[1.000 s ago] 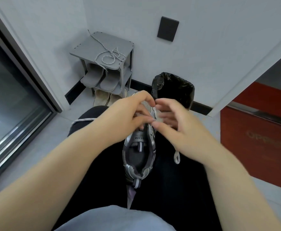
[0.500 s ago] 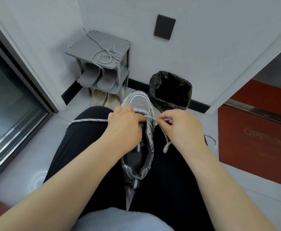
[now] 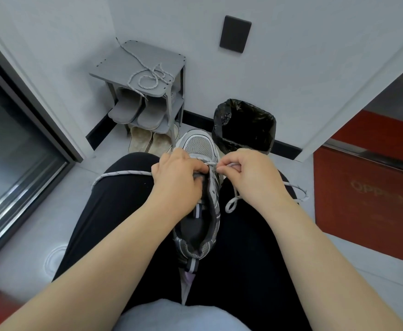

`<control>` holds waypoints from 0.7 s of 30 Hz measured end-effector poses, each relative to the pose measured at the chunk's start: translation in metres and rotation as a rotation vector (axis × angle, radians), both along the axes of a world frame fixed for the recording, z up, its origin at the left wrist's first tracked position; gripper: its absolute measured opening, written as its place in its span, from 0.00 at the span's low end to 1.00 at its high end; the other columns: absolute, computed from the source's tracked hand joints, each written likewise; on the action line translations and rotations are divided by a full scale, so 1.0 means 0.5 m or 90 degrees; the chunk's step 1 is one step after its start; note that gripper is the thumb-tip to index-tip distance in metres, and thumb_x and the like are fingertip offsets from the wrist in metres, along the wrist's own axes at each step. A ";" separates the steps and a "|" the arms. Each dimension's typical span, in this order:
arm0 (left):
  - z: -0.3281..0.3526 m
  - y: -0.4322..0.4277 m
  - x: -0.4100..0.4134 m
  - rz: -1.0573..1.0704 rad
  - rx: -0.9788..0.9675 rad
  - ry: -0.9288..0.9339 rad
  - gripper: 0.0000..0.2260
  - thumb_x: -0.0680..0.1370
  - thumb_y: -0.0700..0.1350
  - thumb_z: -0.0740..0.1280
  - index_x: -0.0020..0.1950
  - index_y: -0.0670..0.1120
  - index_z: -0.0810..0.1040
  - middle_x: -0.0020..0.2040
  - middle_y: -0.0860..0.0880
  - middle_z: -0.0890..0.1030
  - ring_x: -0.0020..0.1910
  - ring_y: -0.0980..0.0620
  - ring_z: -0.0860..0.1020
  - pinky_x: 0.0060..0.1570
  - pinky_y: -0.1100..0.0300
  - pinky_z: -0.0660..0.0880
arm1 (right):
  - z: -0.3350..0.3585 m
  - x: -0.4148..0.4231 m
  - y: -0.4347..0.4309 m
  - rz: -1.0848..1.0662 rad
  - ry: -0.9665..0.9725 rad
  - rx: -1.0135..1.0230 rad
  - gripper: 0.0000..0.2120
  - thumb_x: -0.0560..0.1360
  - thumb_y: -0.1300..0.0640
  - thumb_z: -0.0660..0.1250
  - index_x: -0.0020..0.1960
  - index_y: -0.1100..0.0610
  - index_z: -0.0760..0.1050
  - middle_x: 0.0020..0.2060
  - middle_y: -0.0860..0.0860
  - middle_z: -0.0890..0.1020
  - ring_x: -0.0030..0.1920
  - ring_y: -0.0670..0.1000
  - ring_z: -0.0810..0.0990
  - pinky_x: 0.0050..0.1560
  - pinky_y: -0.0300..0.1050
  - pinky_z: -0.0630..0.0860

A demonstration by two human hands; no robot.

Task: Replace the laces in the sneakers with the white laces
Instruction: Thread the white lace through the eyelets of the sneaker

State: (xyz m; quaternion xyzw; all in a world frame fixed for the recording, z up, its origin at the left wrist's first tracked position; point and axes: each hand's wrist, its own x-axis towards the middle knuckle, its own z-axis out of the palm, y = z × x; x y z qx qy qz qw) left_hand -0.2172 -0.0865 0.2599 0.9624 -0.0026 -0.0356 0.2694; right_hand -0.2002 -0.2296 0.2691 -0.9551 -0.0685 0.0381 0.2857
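White walls (image 3: 315,68) stand behind the lap (image 3: 124,211), where the left hand (image 3: 175,177) curls its fingers round the grey sneaker (image 3: 199,149) and the right hand (image 3: 248,175) pinches the white lace (image 3: 231,204).

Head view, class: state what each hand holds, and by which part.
The left hand grips the sneaker at its lacing opening. The right hand pinches the lace close to the eyelets.

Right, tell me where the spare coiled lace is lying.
In the head view, the coiled lace lies on top of the grey shoe rack, upper left, against the wall, left of the black bin.
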 end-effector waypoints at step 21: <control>-0.009 -0.014 0.007 0.068 0.033 -0.039 0.07 0.76 0.51 0.64 0.53 0.54 0.78 0.54 0.50 0.71 0.58 0.47 0.65 0.56 0.55 0.59 | -0.008 0.018 0.015 0.051 0.019 -0.008 0.05 0.75 0.57 0.65 0.44 0.50 0.78 0.43 0.48 0.80 0.45 0.47 0.76 0.49 0.46 0.73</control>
